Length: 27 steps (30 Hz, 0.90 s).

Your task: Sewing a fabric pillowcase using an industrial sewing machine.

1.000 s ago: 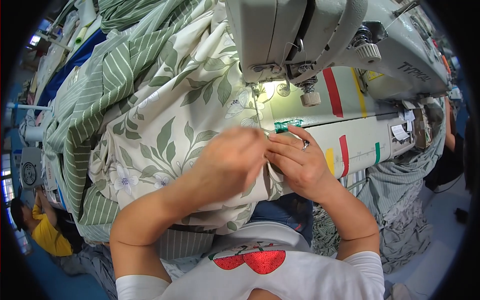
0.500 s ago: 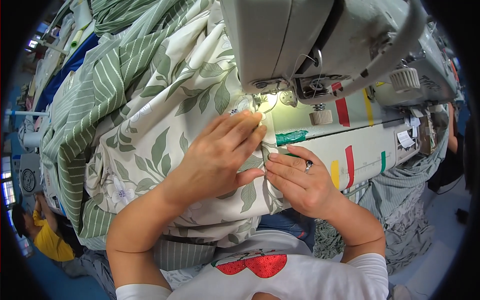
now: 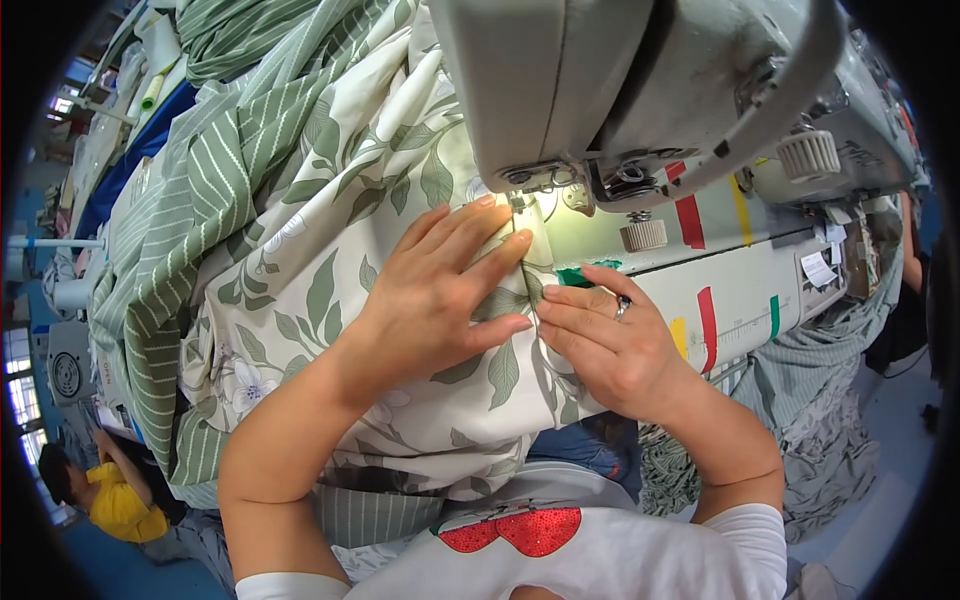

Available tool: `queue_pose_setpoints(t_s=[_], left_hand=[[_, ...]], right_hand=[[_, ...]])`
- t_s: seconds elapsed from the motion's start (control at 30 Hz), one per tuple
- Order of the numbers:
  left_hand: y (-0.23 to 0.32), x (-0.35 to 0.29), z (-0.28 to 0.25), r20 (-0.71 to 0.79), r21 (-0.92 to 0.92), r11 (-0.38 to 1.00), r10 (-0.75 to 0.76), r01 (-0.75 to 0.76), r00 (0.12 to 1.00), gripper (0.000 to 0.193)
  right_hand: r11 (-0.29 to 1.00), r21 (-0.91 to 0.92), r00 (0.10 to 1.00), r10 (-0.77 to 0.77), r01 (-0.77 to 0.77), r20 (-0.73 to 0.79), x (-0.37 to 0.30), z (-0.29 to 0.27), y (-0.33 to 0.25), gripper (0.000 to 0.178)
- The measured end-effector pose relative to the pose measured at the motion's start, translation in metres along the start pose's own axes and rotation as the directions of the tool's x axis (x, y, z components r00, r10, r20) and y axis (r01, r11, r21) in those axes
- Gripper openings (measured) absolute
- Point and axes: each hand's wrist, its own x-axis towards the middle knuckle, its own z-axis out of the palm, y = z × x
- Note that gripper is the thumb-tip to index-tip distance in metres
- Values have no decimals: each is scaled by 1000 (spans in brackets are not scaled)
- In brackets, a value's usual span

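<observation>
A white cloth printed with green leaves lies spread under the sewing machine. Its narrow folded right edge runs up to the lit presser foot. My left hand rests flat on the cloth just left of that fold, fingers apart and fingertips close to the foot. On the near part of the edge is my right hand, wearing a ring. Its fingers are together on top of the fold, and its thumb is hidden, seemingly beneath the cloth.
Green striped fabric is heaped along the left. Coloured tape strips mark the machine bed, right of my hands. More cloth hangs at the right. A person in yellow sits at the far left.
The folded edge has shifted slightly under the presser foot. My left fingers have spread a little more, and my right hand has moved slightly upward along the edge.
</observation>
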Motion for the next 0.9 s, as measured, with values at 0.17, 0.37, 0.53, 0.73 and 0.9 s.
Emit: queue_pose_setpoints(t_s=[0.17, 0.37, 0.53, 0.73, 0.9], left_hand=[[-2, 1, 1, 1, 31, 999, 16, -16, 1000, 61], [0, -3, 2, 25, 90, 996, 17, -19, 1000, 60], [-7, -1, -1, 61, 74, 997, 9, -14, 998, 62], [-11, 2, 0, 30, 65, 998, 14, -16, 999, 61], [-12, 2, 1, 20, 58, 998, 15, -16, 1000, 60]], right_hand=[[1000, -27, 1000, 1, -1, -21, 5, 3, 7, 19], [999, -34, 1000, -4, 4, -27, 9, 2, 8, 18], [999, -31, 999, -11, 10, -31, 15, 4, 10, 19], [999, -34, 999, 3, -5, -42, 17, 7, 13, 20], [1000, -16, 999, 12, -13, -38, 18, 7, 12, 20]])
